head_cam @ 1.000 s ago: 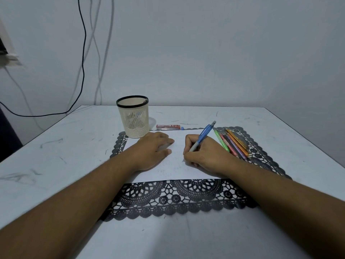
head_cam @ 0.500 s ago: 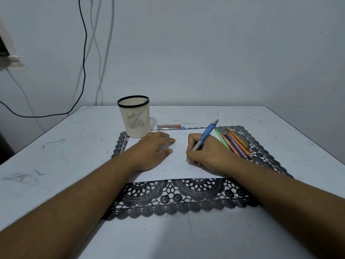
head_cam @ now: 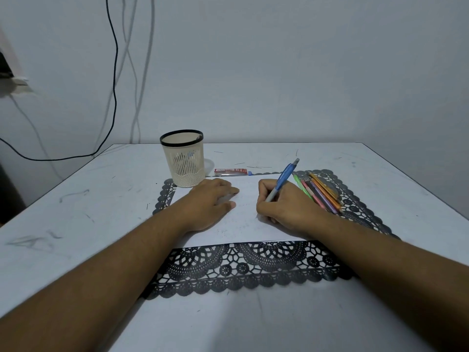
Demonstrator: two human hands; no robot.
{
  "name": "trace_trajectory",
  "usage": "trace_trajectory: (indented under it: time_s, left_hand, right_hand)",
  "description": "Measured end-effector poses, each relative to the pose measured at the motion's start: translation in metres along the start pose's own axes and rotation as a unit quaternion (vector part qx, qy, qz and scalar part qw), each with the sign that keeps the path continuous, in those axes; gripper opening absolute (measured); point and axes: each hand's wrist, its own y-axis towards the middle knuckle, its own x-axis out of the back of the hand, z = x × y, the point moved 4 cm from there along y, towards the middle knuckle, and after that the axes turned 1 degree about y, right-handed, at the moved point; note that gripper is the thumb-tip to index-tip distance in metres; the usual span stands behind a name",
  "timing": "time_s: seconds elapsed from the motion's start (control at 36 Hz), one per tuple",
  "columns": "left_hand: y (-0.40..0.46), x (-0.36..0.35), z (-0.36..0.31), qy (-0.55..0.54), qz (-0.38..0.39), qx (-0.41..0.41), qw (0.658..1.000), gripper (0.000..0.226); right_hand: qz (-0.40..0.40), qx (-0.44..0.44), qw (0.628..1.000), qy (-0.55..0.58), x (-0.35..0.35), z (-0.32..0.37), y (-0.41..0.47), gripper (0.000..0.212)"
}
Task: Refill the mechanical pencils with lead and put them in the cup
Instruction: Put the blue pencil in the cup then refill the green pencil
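Right hand [head_cam: 286,207] pinches the blue mechanical pencil [head_cam: 281,182], tip down on the white paper sheet [head_cam: 243,224]; left hand [head_cam: 208,204] lies flat beside it. Bundled coloured pencils [head_cam: 319,193] sit just right; beyond, red lead case [head_cam: 231,171] and cream mesh cup [head_cam: 183,158], bare table [head_cam: 76,199] either side.

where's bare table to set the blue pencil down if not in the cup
Bare table left of the black lace mat and in front of it. Crowded: the mat's right side holds the pencil pile, and the lead case lies beside the cup.

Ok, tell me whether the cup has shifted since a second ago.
No. The cup stands at the same far-left corner of the black lace mat, same gap to the red lead case.
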Motion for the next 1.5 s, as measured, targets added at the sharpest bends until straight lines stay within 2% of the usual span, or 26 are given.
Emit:
trace_trajectory:
  time_s: [0.22, 0.44, 0.64, 0.97, 1.19, 1.5]
  left_hand:
    - [0.0001, -0.0006, 0.0015, 0.001, 0.003, -0.003, 1.000, 0.047]
    - [0.0003, 0.0000, 0.0001, -0.002, 0.001, -0.004, 1.000, 0.046]
    - [-0.0014, 0.0008, -0.0018, -0.003, 0.001, -0.002, 1.000, 0.046]
    - [-0.0016, 0.0000, -0.0009, 0.001, 0.001, -0.006, 1.000, 0.047]
    - [-0.0008, -0.0008, 0.0003, -0.004, -0.001, -0.006, 1.000, 0.046]
    - [-0.0007, -0.0011, 0.0014, 0.002, -0.002, -0.006, 1.000, 0.047]
  right_hand:
    - [-0.015, 0.009, 0.999, -0.044, -0.0008, 0.0027, -0.0008, 0.030]
    - [-0.004, 0.003, 0.999, -0.034, -0.0015, 0.0020, 0.0000, 0.032]
    - [-0.036, 0.021, 0.998, -0.042, 0.0033, 0.0043, -0.0034, 0.029]
    - [-0.026, 0.015, 0.997, -0.070, 0.0010, 0.0070, -0.0051, 0.032]
    - [-0.050, 0.028, 0.994, -0.089, 0.0042, 0.0060, -0.0050, 0.028]
    - [-0.027, 0.008, 0.997, -0.067, 0.0029, 0.0017, -0.0036, 0.028]
